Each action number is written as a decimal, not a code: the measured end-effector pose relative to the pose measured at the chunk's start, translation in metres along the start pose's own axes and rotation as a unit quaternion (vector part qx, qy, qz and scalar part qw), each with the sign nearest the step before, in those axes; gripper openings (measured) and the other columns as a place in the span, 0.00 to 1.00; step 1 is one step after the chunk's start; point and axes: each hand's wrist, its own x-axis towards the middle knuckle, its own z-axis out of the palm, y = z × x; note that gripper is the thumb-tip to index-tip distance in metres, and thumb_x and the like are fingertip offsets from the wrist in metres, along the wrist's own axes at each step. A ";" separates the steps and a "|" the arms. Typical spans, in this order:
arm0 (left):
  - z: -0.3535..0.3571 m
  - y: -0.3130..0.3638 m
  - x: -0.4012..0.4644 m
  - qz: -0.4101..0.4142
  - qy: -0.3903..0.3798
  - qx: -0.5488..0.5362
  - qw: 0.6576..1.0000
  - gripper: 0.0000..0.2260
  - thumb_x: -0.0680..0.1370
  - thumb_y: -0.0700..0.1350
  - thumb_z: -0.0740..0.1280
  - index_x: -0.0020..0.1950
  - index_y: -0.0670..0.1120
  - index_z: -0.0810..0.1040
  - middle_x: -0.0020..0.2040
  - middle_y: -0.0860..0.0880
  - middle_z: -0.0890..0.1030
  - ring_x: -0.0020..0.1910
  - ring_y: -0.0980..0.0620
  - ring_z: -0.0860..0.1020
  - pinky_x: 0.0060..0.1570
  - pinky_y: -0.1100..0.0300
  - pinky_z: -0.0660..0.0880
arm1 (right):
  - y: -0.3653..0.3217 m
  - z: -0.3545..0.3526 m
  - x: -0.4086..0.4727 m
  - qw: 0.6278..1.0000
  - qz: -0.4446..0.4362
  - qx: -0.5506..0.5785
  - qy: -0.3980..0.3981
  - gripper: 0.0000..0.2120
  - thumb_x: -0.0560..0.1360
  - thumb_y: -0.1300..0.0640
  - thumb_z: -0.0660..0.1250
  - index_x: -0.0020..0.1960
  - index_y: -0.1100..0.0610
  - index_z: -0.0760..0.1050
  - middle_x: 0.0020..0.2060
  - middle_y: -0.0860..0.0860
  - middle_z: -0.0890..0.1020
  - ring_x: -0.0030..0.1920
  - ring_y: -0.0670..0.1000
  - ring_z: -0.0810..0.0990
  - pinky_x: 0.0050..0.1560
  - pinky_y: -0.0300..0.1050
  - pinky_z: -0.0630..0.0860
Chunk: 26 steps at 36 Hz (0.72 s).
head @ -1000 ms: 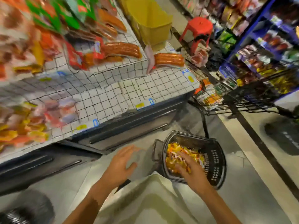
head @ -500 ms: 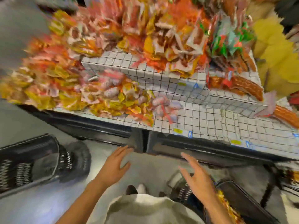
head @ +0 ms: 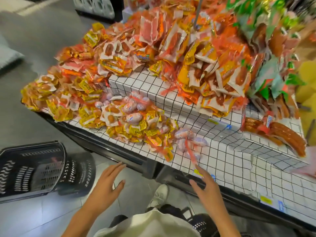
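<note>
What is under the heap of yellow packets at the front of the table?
A white cloth with black grid lines lies under the yellow packets. What is below the cloth is covered and cannot be seen.

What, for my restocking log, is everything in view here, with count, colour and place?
small sausage packets: many, yellow and orange, heaped on the lower tier
netted sausages: one bundle, pale with a red net, lower tier, beyond the right hand
large packets: many, orange and white, piled on the upper tier
green packets: many, green, far right of the pile
long sausages: a few, orange-brown, lower tier at right
checked cloth: one, white with black grid, covers both tiers
basket: at least one, black, floor at left
shoe: one, white, floor between the hands
left hand: one, fingers straight, holds nothing, below the stand's edge
right hand: one, fingers straight, holds nothing, at the cloth's front edge
</note>
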 end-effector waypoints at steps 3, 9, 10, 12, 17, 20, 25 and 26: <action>-0.006 0.011 0.019 -0.006 0.001 0.007 1.000 0.24 0.80 0.44 0.69 0.75 0.51 0.69 0.75 0.55 0.67 0.76 0.54 0.63 0.75 0.60 0.57 | -0.005 -0.002 0.032 0.999 -0.036 0.014 0.019 0.28 0.78 0.58 0.72 0.75 0.48 0.69 0.71 0.43 0.72 0.71 0.48 0.72 0.73 0.52 0.70; -0.017 0.036 0.057 -0.016 -0.001 0.023 1.000 0.24 0.81 0.46 0.67 0.76 0.56 0.65 0.76 0.61 0.62 0.77 0.60 0.57 0.73 0.67 0.53 | -0.014 -0.003 0.084 0.995 -0.090 0.035 -0.007 0.24 0.81 0.64 0.66 0.73 0.46 0.70 0.69 0.47 0.76 0.70 0.47 0.74 0.68 0.38 0.72; -0.018 0.040 0.064 -0.015 -0.003 0.027 1.000 0.24 0.82 0.46 0.66 0.76 0.56 0.65 0.76 0.60 0.62 0.77 0.60 0.57 0.74 0.66 0.54 | -0.014 -0.002 0.092 0.994 -0.104 0.032 -0.008 0.23 0.82 0.64 0.65 0.73 0.47 0.71 0.70 0.47 0.76 0.70 0.46 0.74 0.67 0.34 0.72; -0.021 0.048 0.076 -0.012 -0.003 0.025 1.000 0.25 0.82 0.46 0.66 0.76 0.59 0.63 0.77 0.61 0.61 0.77 0.60 0.57 0.73 0.65 0.55 | -0.014 0.000 0.107 0.993 -0.112 0.031 -0.004 0.23 0.82 0.63 0.65 0.75 0.50 0.70 0.72 0.46 0.75 0.71 0.45 0.74 0.68 0.39 0.73; -0.026 0.065 0.099 -0.009 0.024 0.015 1.000 0.25 0.82 0.46 0.66 0.76 0.59 0.61 0.76 0.61 0.60 0.77 0.61 0.57 0.73 0.67 0.55 | -0.013 0.005 0.137 0.996 -0.084 0.036 -0.024 0.23 0.80 0.56 0.70 0.72 0.43 0.74 0.68 0.43 0.78 0.66 0.45 0.78 0.63 0.51 0.79; -0.028 0.071 0.109 -0.009 0.056 -0.004 0.998 0.26 0.81 0.44 0.66 0.77 0.56 0.64 0.76 0.58 0.64 0.77 0.59 0.60 0.74 0.63 0.58 | -0.017 0.005 0.146 0.994 -0.107 0.000 0.009 0.19 0.79 0.55 0.71 0.68 0.42 0.78 0.63 0.41 0.82 0.61 0.46 0.81 0.57 0.49 0.81; -0.036 0.073 0.128 0.014 0.139 -0.046 0.989 0.28 0.81 0.41 0.66 0.77 0.61 0.64 0.75 0.62 0.66 0.75 0.60 0.63 0.70 0.57 0.65 | -0.030 0.003 0.151 0.993 -0.057 0.102 0.033 0.15 0.79 0.55 0.71 0.54 0.33 0.81 0.48 0.34 0.85 0.50 0.38 0.83 0.47 0.39 0.82; -0.038 0.072 0.133 0.022 0.153 -0.054 0.986 0.28 0.80 0.40 0.66 0.77 0.59 0.64 0.75 0.61 0.66 0.75 0.58 0.63 0.70 0.54 0.67 | -0.034 0.004 0.151 0.989 -0.045 0.138 0.036 0.14 0.79 0.55 0.70 0.52 0.34 0.82 0.48 0.35 0.85 0.49 0.38 0.84 0.46 0.38 0.82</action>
